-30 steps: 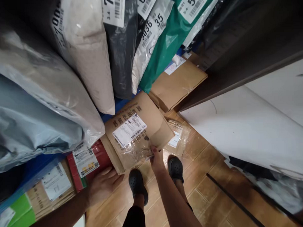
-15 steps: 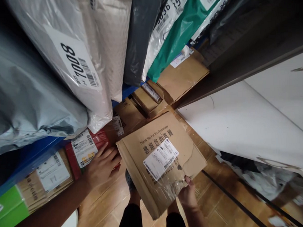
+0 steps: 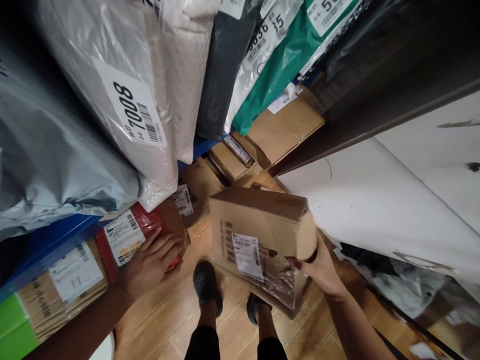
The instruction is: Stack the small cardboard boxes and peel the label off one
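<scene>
Gripping with the right hand [image 3: 322,269] one end of the brown rectangular cardboard box [image 3: 263,234], tilted above the tan wooden floor [image 3: 235,327], perhaps to keep its labelled face in view. Resting the left hand [image 3: 154,262], with fingers loosely spread, seemingly against the red flat plastic-wrapped package [image 3: 146,219], likely for balance. Crowded above with grey, white and green plastic mailing bags [image 3: 181,82], stood on edge by the blue shelf [image 3: 64,236], presumably to save room.

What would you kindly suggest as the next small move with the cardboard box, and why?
I would probably bring the left grip across to support the cardboard box, since only the right grip holds it, near one end, and it is tilted, while the left lies open at the red parcel.
</scene>
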`<state>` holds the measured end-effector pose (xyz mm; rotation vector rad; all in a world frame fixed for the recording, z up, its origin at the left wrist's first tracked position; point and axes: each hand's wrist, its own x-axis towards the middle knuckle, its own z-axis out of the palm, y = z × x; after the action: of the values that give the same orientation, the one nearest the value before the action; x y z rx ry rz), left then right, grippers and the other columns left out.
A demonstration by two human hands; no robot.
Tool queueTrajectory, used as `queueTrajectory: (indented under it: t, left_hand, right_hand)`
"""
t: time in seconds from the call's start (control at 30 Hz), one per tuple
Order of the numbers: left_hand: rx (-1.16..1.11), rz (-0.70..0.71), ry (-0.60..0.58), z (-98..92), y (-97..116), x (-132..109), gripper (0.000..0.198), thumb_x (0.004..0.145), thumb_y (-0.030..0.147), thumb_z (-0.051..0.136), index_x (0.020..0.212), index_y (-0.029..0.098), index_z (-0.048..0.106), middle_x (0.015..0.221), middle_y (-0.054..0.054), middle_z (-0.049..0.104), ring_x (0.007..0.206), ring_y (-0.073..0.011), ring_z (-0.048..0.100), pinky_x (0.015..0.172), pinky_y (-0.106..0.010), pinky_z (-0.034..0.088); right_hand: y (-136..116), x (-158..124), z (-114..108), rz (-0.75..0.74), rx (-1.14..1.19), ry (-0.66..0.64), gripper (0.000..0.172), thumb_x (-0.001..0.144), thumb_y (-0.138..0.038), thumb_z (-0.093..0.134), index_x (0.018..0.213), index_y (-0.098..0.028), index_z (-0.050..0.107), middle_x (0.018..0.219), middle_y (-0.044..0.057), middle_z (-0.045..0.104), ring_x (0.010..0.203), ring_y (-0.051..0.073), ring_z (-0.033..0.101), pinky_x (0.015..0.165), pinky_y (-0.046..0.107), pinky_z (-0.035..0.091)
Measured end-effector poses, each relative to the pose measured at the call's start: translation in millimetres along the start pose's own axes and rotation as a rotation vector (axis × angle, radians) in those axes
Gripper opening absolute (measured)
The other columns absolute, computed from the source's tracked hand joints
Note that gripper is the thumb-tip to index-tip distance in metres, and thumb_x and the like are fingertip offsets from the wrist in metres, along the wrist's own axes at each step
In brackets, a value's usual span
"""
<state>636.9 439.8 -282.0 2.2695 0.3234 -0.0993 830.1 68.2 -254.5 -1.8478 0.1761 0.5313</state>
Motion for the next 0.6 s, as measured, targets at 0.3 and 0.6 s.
queueTrajectory:
  t: [0.3,0.6]
  left_hand:
    - [0.239,0.070,-0.087,0.2,-6,-18,0.027,0.079,0.035,0.062,0.104,0.040,0.070,0.120,0.006,0.074,0.116,-0.0291,0.067,0.116,-0.057,0.040]
    - [0.254,0.077,-0.106,8.9,-13,-21,0.031,0.077,0.032,0.060,0.106,0.041,0.071,0.116,0.006,0.075,0.113,-0.0271,0.068,0.115,-0.052,0.043]
  right_hand:
    - [-54,74,59,-0.022,0.075,-0.405,0.079,0.045,-0.029,0.086,0.120,-0.020,0.061,0.112,0.008,0.071,0.108,0.030,0.063,0.095,0.042,0.052]
    - [-96,122,104,-0.032,0.031,-0.567,0.073,0.048,-0.030,0.086,0.116,-0.017,0.064,0.097,0.004,0.075,0.095,0.028,0.066,0.091,0.045,0.053]
